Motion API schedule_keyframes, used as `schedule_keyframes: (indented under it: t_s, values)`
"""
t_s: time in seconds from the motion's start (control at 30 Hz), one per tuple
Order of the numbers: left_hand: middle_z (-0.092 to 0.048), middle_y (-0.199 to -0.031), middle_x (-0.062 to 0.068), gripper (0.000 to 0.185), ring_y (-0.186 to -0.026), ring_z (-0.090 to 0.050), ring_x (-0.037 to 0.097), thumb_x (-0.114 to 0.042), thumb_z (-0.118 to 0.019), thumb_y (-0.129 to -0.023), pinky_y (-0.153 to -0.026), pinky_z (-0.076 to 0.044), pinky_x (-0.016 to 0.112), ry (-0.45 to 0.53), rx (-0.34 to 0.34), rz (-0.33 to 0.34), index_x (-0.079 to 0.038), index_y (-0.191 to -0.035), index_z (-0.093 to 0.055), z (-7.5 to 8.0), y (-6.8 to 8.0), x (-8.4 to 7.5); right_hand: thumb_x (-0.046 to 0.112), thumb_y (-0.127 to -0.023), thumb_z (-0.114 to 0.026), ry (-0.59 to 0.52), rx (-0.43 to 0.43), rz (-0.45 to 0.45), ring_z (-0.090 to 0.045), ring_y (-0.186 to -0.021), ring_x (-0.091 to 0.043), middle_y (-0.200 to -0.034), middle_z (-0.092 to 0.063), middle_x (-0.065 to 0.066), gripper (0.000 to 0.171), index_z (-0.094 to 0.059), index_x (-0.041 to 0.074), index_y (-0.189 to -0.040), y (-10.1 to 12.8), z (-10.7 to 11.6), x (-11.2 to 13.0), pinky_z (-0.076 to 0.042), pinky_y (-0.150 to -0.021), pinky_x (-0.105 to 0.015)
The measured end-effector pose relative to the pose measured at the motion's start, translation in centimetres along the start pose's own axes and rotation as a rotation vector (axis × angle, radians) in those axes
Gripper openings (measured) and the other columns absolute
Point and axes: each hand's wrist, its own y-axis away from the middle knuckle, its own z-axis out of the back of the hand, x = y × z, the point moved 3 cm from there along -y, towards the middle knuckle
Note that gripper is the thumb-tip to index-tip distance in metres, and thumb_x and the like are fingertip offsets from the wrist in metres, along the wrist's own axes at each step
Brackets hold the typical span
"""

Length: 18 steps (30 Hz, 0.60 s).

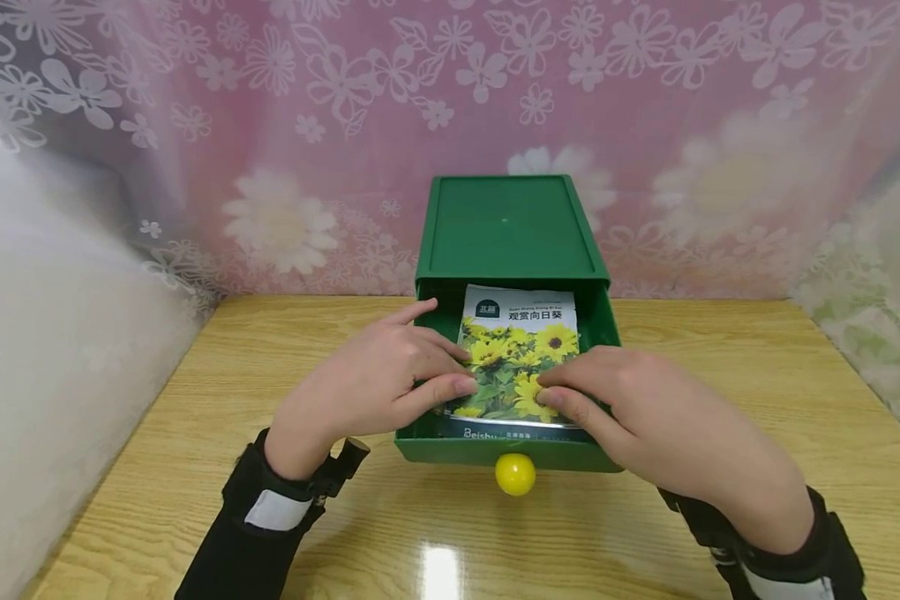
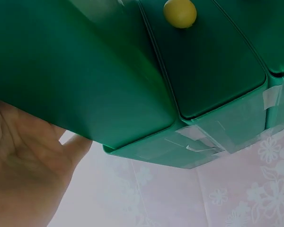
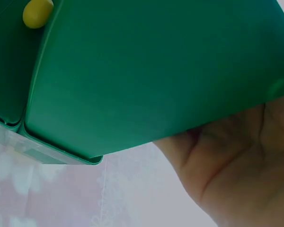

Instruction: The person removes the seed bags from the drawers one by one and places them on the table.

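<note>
A seed packet (image 1: pixel 521 358) printed with yellow sunflowers lies in the pulled-out green drawer (image 1: pixel 457 452), its white top edge toward the back. My left hand (image 1: pixel 378 375) reaches over the drawer's left wall, thumb and fingertips on the packet's left side, one finger lifted outward. Over the right wall comes my right hand (image 1: pixel 645 408), its thumb and index fingertips close together on the packet's lower right. In both wrist views the drawer's outer side hides the fingertips; the left palm (image 2: pixel 28 165) and right palm (image 3: pixel 241 161) show beside it.
The drawer belongs to a green cabinet (image 1: pixel 506 225) and has a yellow knob (image 1: pixel 515 474) at its front. Below it, a closed drawer (image 2: pixel 213 61) shows in the left wrist view. A wooden table (image 1: pixel 195 500) bears the cabinet, with a flowered pink curtain (image 1: pixel 390 125) behind.
</note>
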Motion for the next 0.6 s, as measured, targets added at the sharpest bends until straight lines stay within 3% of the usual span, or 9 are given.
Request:
schedule_keyframes:
  t_s: [0.23,0.37,0.6]
  values:
    - [-0.07,-0.079,-0.013,0.035,-0.087,-0.067,0.004,-0.036,-0.053,-0.104,-0.116,-0.025,0.044,-0.025,-0.015,0.028,-0.022,-0.083,-0.076,-0.01,0.14,-0.12,0.023,-0.098,-0.065,0.172,-0.13,-0.051,-0.058,-0.074,-0.009,-0.079,-0.06,0.012,0.01,-0.073,0.023,-0.09,0.07,0.41,0.08,-0.05,-0.066,-0.037]
    - [-0.067,-0.074,-0.015,0.036,-0.08,-0.066,0.002,-0.036,-0.053,-0.104,-0.115,-0.028,0.044,-0.04,-0.02,0.037,-0.023,-0.078,-0.073,0.01,0.16,-0.19,0.022,-0.095,-0.066,0.269,-0.159,-0.058,-0.056,-0.068,-0.012,-0.073,-0.059,0.009,0.013,-0.071,0.021,-0.083,0.0,0.28,0.25,-0.048,-0.061,-0.035]
    - [-0.064,-0.069,-0.017,0.037,-0.072,-0.063,0.0,-0.038,-0.054,-0.103,-0.114,-0.03,0.043,-0.06,-0.016,0.053,-0.024,-0.075,-0.072,0.02,0.12,-0.27,0.02,-0.094,-0.066,0.293,-0.172,-0.075,-0.051,-0.062,-0.01,-0.067,-0.055,0.009,0.019,-0.069,0.022,-0.075,-0.12,0.02,0.42,-0.044,-0.055,-0.033]
